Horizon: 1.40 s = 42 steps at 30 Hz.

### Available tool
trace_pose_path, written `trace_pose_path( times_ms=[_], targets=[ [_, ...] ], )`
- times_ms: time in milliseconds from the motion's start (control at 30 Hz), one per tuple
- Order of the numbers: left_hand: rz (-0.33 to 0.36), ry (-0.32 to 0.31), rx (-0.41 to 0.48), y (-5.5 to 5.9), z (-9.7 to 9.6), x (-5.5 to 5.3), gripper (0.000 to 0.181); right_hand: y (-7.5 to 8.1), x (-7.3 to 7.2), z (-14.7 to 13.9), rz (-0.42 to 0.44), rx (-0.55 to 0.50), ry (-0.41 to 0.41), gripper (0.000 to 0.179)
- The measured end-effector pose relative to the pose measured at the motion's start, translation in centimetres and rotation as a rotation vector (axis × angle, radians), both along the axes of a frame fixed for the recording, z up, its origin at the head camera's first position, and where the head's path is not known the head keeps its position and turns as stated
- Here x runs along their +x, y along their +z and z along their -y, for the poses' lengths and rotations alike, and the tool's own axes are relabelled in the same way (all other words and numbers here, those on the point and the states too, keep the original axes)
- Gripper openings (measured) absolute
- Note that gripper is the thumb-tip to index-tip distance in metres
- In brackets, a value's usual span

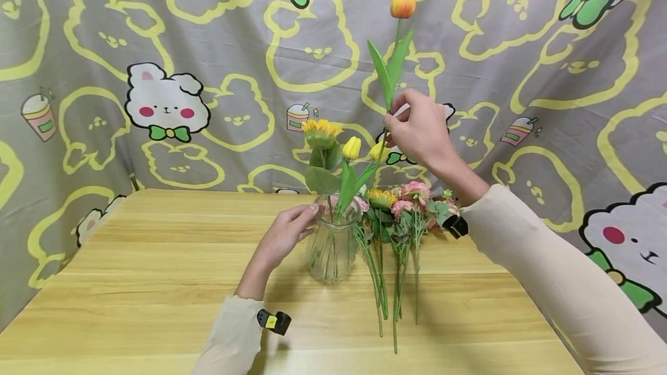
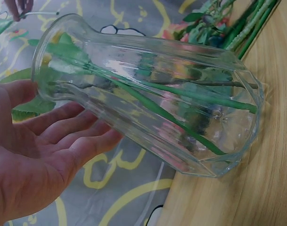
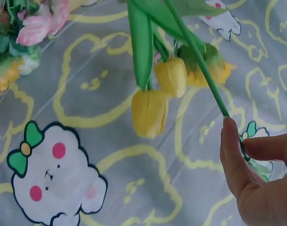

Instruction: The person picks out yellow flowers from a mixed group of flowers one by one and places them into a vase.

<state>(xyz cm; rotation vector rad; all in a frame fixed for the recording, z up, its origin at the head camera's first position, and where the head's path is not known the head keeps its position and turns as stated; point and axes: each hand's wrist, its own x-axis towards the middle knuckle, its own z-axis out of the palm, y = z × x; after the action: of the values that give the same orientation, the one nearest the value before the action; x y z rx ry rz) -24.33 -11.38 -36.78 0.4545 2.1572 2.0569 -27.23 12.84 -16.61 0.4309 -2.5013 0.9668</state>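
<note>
My right hand pinches the stem of an orange-yellow tulip between thumb and fingers, holding it upright above the vase and to its right. In the right wrist view, the pinched green stem runs up to the fingertips. My left hand rests against the left side of a clear glass vase, its thumb at the rim and its fingers extended along the neck. Standing in the vase are a sunflower and two yellow tulips, their stems visible through the glass.
Right of the vase, a bunch of pink flowers and another sunflower lie on the wooden table, stems pointing to the near edge. A grey curtain with cartoon animals hangs behind the table.
</note>
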Motion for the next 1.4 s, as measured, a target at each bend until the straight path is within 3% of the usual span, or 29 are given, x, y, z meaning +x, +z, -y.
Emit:
trace_pose_path(
  times_ms=[300, 467, 633, 1400],
  targets=[
    [0.001, 0.002, 0.003, -0.2, -0.1, -0.3, 0.057, -3.2, 0.3, 2.0, 0.024, 0.013, 0.118, 0.011],
    [-0.003, 0.004, 0.01, -0.2, -0.1, -0.3, 0.057, -5.4, 0.7, 2.8, 0.11, 0.023, 0.137, 0.01],
    [-0.008, 0.003, 0.006, -0.3, -0.1, -0.4, 0.057, -7.1, 1.0, 3.0, 0.141, 0.053, 0.118, 0.01],
    [-0.015, 0.001, 0.003, -0.4, 0.0, -0.4, 0.059, -11.1, 1.4, 2.2, 0.191, 0.151, 0.104, 0.01]
  ],
)
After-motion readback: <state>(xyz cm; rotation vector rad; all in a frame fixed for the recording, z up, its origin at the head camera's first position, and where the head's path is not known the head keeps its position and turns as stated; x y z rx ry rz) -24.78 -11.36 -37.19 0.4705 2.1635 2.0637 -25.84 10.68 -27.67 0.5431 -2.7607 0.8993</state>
